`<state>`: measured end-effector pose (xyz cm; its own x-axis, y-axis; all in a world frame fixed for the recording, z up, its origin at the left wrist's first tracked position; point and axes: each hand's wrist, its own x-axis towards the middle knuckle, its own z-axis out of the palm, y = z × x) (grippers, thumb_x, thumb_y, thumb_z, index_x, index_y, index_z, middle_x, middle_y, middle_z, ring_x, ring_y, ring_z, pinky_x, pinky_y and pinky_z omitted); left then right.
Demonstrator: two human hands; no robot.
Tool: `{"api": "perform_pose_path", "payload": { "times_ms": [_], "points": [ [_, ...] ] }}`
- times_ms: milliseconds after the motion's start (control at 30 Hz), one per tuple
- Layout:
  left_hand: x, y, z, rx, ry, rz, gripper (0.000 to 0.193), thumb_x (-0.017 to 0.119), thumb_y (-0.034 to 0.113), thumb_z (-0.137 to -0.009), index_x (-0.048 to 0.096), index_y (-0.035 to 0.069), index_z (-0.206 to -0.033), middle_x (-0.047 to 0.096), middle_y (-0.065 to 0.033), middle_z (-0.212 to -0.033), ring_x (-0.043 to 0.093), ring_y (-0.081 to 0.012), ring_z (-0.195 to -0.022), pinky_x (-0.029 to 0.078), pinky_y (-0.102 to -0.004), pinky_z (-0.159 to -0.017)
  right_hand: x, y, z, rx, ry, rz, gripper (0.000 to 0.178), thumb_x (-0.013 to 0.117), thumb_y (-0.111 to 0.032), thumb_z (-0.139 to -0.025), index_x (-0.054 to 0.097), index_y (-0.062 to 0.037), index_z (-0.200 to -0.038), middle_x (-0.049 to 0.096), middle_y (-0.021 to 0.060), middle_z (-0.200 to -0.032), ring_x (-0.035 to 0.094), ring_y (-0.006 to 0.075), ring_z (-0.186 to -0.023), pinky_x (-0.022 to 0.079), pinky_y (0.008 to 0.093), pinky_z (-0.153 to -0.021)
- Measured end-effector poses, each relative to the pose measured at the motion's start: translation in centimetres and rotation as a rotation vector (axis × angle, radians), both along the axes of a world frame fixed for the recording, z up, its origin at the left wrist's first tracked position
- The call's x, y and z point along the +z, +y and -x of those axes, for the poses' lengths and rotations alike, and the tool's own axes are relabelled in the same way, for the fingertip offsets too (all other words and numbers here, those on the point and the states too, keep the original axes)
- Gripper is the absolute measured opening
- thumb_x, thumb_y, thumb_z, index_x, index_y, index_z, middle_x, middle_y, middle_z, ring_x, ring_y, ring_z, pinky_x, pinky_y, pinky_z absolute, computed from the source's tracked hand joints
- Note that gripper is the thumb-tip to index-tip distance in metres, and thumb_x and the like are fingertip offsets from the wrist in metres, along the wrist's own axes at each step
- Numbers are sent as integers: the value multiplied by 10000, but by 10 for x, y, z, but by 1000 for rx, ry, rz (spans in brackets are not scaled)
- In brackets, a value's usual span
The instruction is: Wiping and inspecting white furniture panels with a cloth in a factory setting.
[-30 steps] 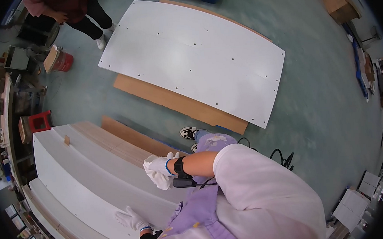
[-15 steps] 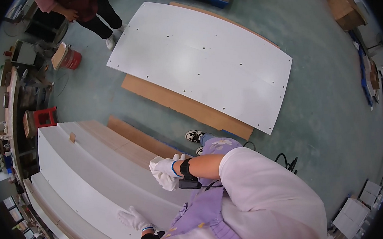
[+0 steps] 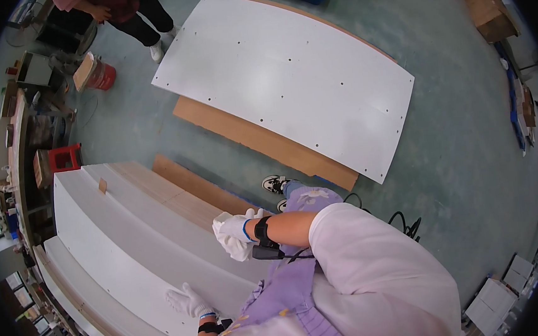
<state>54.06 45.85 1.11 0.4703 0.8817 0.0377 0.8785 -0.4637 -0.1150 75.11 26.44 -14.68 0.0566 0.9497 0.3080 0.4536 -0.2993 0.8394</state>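
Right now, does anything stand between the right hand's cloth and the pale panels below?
Nothing visible does: the right hand holds the white cloth over the pale panels, and the left hand is apart from the cloth. Whether the cloth touches them is unclear.

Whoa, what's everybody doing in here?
Somebody in white gloves is at a pile of white panels. Their right hand holds a crumpled white cloth, and their left hand is open over the panels. A big white board with little dark holes lies on brown sheets. Another person stands by its far end.
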Motion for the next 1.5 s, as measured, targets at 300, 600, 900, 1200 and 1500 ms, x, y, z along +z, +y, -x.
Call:
{"api": "perform_pose_path", "payload": {
  "times_ms": [300, 600, 900, 1200, 1500],
  "points": [
    [12, -10, -26, -14, -15, 56, 778, 579, 440, -943, 354, -75, -1481, 347, -274, -1548, 277, -385, -1465, 184, -459, -1220, -71, 29, 17, -99, 77, -187, 411, 503, -405, -932, 739, -105, -780, 655, 207, -627, 597, 320, -548, 546, 551, -537],
    [4, -3, -3, 22, -40, 40, 798, 579, 472, -947, 336, -40, -1508, 321, -249, -1572, 249, -370, -1480, 154, -447, -1228, -15, 31, -1, 361, 365, 693, 477, 499, -433, -940, 721, -63, -738, 625, 219, -585, 544, 324, -478, 517, 592, -539],
    [4, -3, -9, 6, -62, 49, 804, 589, 464, -945, 315, -20, -1526, 300, -229, -1590, 231, -355, -1491, 138, -454, -1231, -52, 15, 10, 79, 106, 58, 520, 448, -411, -973, 679, -25, -712, 538, 205, -507, 442, 309, -412, 490, 499, -484],
    [8, -11, -10, 31, -42, 79, 786, 565, 458, -960, 312, -28, -1524, 291, -232, -1592, 216, -349, -1497, 130, -446, -1233, -43, 39, 23, 21, 172, 275, 420, 475, -332, -940, 676, -49, -704, 580, 168, -556, 456, 263, -457, 482, 456, -558],
    [9, -3, 4, 72, 58, 75, 785, 532, 460, -976, 307, -71, -1510, 302, -243, -1585, 233, -361, -1490, 153, -447, -1228, 1, 27, 34, -394, 114, 51, 319, 548, -188, -869, 666, -122, -580, 633, 76, -579, 494, 161, -535, 475, 361, -672]
  ]
}}
